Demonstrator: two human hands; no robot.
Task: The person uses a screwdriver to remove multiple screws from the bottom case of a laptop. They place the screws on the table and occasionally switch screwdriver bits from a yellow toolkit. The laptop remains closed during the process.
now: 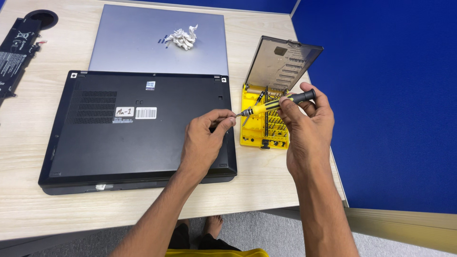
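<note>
My right hand (304,126) holds a yellow and black screwdriver (278,103) by its black handle, tip pointing left. The fingertips of my left hand (204,140) pinch the small bit at the screwdriver's tip. Both hands hover over the right edge of a black laptop (119,133) that lies upside down on the wooden desk (28,209), its vented underside and white stickers facing up. Just behind the screwdriver sits a yellow bit set case (264,128) with its clear grey lid (281,62) standing up.
A closed silver laptop (143,43) lies behind the black one with a crumpled white paper wad (182,38) on top. A black battery pack (16,52) sits at the far left. A blue partition wall (390,95) borders the desk's right edge.
</note>
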